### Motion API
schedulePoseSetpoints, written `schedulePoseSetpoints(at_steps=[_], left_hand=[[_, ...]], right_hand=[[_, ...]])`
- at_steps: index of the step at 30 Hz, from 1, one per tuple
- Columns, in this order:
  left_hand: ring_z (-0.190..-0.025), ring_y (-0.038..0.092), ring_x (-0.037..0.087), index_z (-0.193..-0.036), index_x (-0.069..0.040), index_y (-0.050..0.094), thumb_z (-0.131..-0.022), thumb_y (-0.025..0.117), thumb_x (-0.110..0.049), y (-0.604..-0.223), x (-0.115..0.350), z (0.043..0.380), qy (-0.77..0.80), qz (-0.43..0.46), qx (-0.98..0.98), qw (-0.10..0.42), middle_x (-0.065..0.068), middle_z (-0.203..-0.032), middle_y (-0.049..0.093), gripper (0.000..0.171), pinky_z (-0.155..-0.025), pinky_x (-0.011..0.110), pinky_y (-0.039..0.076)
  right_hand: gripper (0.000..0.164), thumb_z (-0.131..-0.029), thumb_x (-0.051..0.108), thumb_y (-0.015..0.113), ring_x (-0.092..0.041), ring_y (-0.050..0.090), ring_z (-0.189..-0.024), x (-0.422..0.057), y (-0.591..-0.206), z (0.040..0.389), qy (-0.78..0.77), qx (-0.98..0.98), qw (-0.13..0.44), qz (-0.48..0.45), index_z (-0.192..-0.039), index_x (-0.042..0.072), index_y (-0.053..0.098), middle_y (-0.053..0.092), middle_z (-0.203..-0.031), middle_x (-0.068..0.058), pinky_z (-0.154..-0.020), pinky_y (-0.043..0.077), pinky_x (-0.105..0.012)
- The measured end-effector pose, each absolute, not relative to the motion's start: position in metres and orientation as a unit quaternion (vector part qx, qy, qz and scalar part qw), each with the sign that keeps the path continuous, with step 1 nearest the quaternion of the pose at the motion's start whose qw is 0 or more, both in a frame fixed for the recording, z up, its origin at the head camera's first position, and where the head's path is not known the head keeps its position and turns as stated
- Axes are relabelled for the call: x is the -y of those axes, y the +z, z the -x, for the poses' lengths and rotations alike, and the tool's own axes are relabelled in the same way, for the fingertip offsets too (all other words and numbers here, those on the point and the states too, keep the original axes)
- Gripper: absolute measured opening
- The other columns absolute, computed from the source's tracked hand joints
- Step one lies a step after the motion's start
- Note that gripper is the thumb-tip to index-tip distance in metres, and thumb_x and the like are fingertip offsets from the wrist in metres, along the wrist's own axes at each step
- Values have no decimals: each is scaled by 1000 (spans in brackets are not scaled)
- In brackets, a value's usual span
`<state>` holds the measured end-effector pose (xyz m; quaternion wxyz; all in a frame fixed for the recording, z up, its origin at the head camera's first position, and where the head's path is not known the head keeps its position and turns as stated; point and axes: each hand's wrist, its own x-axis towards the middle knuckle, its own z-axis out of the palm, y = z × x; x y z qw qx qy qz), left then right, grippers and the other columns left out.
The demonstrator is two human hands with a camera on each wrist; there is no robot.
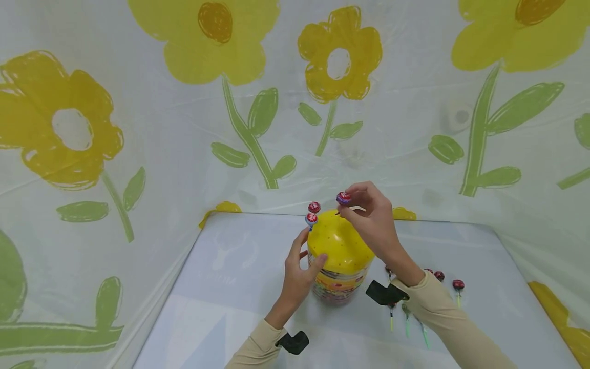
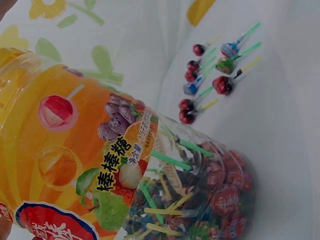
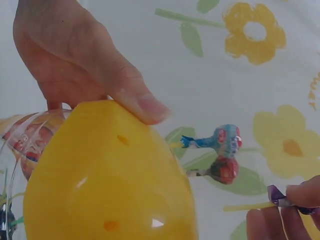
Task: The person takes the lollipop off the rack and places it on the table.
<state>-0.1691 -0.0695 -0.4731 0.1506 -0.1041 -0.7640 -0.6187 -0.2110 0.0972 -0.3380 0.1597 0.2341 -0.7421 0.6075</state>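
Note:
A clear lollipop jar (image 1: pixel 341 283) with a printed label stands on the table, its domed yellow lid (image 1: pixel 340 243) dotted with small holes. My left hand (image 1: pixel 297 277) grips the jar from the left, its thumb resting on the lid's edge. From the lid's far left side stick out a red lollipop (image 1: pixel 314 207) and a blue-and-red lollipop (image 1: pixel 311 219), heads outward. Above the lid my right hand (image 1: pixel 377 220) pinches a purple-wrapped lollipop (image 1: pixel 343 198). Its yellow stick (image 3: pixel 242 207) points toward the lid in the right wrist view. Many lollipops (image 2: pixel 225 200) fill the jar's lower part.
Several loose lollipops (image 2: pixel 222 85) with green and yellow sticks lie on the table right of the jar, partly hidden by my right forearm in the head view. A white cloth (image 1: pixel 396 133) printed with yellow flowers hangs behind the table (image 1: pixel 221 277).

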Motion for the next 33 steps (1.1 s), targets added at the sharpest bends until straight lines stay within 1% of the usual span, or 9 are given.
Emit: schedulePoseSetpoints(at_steps=[8, 13, 15, 20, 22, 28, 33], left_hand=[[-131, 36, 17, -146, -23, 32, -89, 62, -35, -471, 70, 168, -617, 106, 764, 159, -5, -147, 37, 65, -99, 50, 40], [-131, 36, 15, -145, -24, 33, -89, 62, -35, -471, 70, 167, -619, 104, 762, 160, -7, -146, 37, 64, -99, 49, 40], [-131, 36, 17, -145, -22, 33, -89, 62, -32, -467, 70, 165, -622, 107, 759, 160, -5, -146, 38, 64, -99, 51, 40], [-131, 36, 17, -145, -22, 34, -89, 62, -32, -467, 69, 166, -624, 109, 757, 160, -4, -145, 39, 63, -99, 49, 39], [-131, 35, 15, -145, -25, 33, -89, 62, -35, -472, 69, 168, -625, 108, 757, 158, -7, -146, 38, 64, -99, 48, 39], [-131, 35, 18, -145, -23, 33, -90, 61, -33, -474, 69, 168, -626, 116, 754, 164, -5, -146, 39, 63, -98, 50, 39], [-130, 36, 16, -145, -25, 34, -89, 61, -35, -474, 68, 168, -624, 110, 757, 162, -6, -145, 39, 63, -98, 48, 40]], right_hand=[[31, -84, 0, 68, -21, 62, -85, -118, -336, 203, 613, 746, 139, -219, -112, 2, 55, 64, -100, -11, -73, 56, -26], [31, -84, 0, 68, -20, 62, -85, -129, -336, 198, 605, 754, 138, -216, -112, 3, 55, 64, -101, -12, -71, 56, -26], [31, -84, 0, 68, -20, 62, -85, -134, -336, 196, 604, 755, 138, -217, -112, 3, 55, 64, -101, -12, -71, 56, -25], [30, -84, -1, 68, -19, 62, -86, -145, -337, 193, 591, 763, 142, -220, -111, 2, 55, 64, -101, -11, -71, 56, -25], [30, -84, -1, 68, -18, 62, -86, -149, -338, 192, 584, 768, 145, -220, -111, 2, 55, 63, -102, -10, -70, 56, -24], [30, -83, -4, 67, -18, 61, -84, -162, -343, 188, 587, 764, 140, -229, -110, 1, 54, 62, -100, -9, -67, 56, -25], [29, -84, -3, 67, -16, 61, -84, -172, -347, 183, 577, 773, 138, -224, -110, 1, 54, 62, -100, -9, -67, 56, -24]])
